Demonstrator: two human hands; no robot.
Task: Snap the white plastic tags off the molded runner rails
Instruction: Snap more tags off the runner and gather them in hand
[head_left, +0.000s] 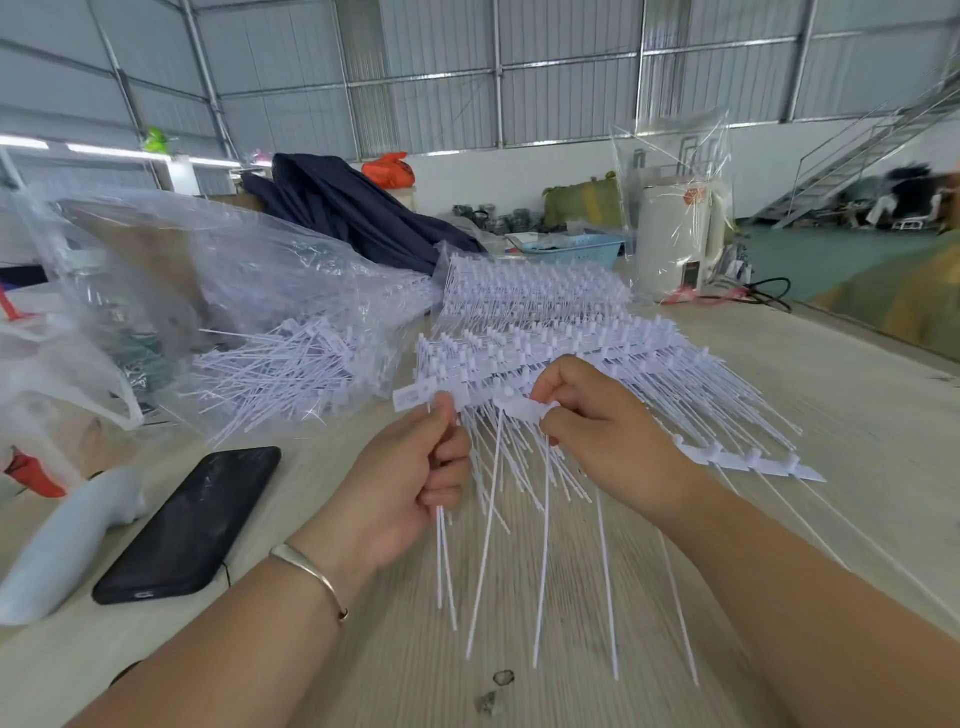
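Left hand: the left hand (415, 478) is curled round a few thin white tails, with the thumb pressed on the flat head of a tag (415, 399) at the left end of the held rail.
Right hand: the right hand (602, 431) is closed in a pinch on a white tag head (524, 409) just right of the left thumb.
Held rail: the runner rail (470, 397) is held between both hands above the table (857, 415), its long tails hanging down toward the viewer.
Rail stack: more rails with tags (535, 291) are piled flat behind the hands.
Loose tags: a heap of separated tags (291, 364) is seen inside a clear plastic bag (171, 260) to the left.
Other items: a black phone (192, 525) is laid beside a grey handle-shaped object (67, 551); a bangle (311, 571) is worn on the left wrist.
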